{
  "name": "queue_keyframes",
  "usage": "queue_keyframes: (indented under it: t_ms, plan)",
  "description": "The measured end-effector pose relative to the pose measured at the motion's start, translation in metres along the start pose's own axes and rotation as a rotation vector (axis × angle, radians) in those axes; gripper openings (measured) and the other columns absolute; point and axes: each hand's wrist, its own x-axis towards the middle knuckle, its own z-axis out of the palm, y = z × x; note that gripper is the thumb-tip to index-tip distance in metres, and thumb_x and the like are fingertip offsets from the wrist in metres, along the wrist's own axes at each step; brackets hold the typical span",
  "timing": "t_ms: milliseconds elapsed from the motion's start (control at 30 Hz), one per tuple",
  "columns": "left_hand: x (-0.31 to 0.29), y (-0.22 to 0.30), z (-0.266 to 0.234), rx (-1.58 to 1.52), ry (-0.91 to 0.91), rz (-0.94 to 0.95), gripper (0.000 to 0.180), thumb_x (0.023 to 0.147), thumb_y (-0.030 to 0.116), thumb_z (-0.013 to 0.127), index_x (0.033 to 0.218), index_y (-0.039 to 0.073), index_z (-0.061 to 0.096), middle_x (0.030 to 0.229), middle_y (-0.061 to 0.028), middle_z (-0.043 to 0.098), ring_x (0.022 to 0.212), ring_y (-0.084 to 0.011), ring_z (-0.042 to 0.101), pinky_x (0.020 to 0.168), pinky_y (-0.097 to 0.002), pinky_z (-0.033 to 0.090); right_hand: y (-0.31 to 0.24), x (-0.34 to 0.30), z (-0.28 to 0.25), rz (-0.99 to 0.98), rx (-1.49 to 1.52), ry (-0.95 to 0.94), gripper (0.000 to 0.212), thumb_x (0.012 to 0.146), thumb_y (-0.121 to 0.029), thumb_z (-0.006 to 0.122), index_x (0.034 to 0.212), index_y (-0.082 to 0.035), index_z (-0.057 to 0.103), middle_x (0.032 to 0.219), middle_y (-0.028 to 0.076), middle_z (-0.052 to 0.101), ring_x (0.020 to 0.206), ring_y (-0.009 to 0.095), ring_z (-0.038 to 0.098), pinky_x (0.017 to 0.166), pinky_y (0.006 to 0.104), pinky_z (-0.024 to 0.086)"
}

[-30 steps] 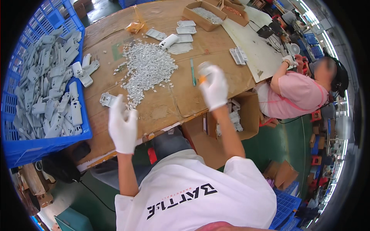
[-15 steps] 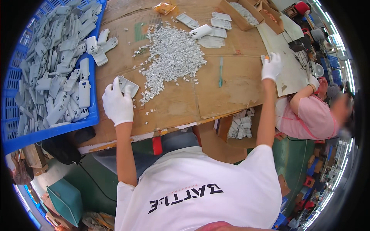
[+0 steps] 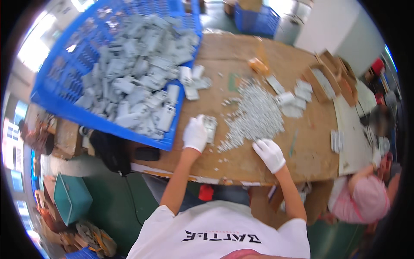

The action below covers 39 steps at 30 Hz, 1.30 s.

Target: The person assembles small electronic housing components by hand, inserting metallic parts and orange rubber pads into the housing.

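Both my hands wear white gloves. My left hand (image 3: 195, 134) grips a small grey metal part (image 3: 210, 128) on the cardboard-covered table (image 3: 241, 162), just right of the blue crate. My right hand (image 3: 269, 154) lies on the table with its fingers at the near edge of a pile of small silvery screws (image 3: 254, 116). Whether it holds any screws is hidden by the glove.
A big blue crate (image 3: 64, 108) full of grey metal parts (image 3: 133, 82) fills the left of the table. Loose grey parts (image 3: 192, 82) and open cardboard boxes (image 3: 327, 80) lie further back. Another person in pink (image 3: 362, 200) works at the lower right. A green bin (image 3: 71, 198) stands below.
The view swung, bringing the crate closer to centre. My right hand came back from the far right edge of the table to the screw pile. My left hand stays on the grey part.
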Motion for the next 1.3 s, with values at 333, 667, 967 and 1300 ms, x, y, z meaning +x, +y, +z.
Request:
queue_keyframes:
  t_ms: [333,667,967,1300]
  plan:
    - [-0.033,-0.016,-0.037,-1.127,-0.244,-0.110,0.043,0.089,0.007,0.056,0.132,0.006,0.054,0.106,-0.0085,0.067,0.089,-0.0213,0.068,0.078,-0.0335,0.057,-0.006,0.028,-0.007,0.096,-0.131,-0.053,0.003,0.077,-0.009,0.061,0.077,-0.010,0.059,0.083,0.008,0.054,0.084,0.028,0.056,0.072,0.0388,0.048]
    - [-0.092,-0.001,-0.023,-1.390,-0.371,-0.182,0.063,0.088,0.005,0.060,0.147,0.003,0.038,0.122,-0.0116,0.059,0.104,-0.0183,0.060,0.085,-0.0310,0.051,-0.014,0.005,0.016,0.420,-0.041,-0.111,0.025,0.068,0.000,0.072,0.086,-0.008,0.058,0.090,0.013,0.058,0.091,0.033,0.058,0.081,0.0434,0.050]
    - [-0.111,0.012,-0.027,-0.886,-0.314,-0.002,0.058,0.085,0.007,0.067,0.139,0.003,0.047,0.126,-0.0171,0.062,0.118,-0.0258,0.061,0.101,-0.0340,0.046,-0.025,-0.007,0.023,0.562,-0.025,0.016,0.016,0.076,-0.004,0.069,0.088,-0.013,0.063,0.088,0.009,0.059,0.088,0.031,0.060,0.074,0.0435,0.051]
    - [-0.116,0.035,-0.026,-0.722,-0.129,0.016,0.046,0.083,0.005,0.062,0.128,0.003,0.051,0.117,-0.0223,0.065,0.111,-0.0403,0.062,0.092,-0.0439,0.050,-0.039,0.009,0.007,0.583,-0.136,-0.131,0.014,0.076,-0.004,0.068,0.088,-0.010,0.064,0.089,0.011,0.062,0.085,0.033,0.063,0.073,0.0456,0.053]
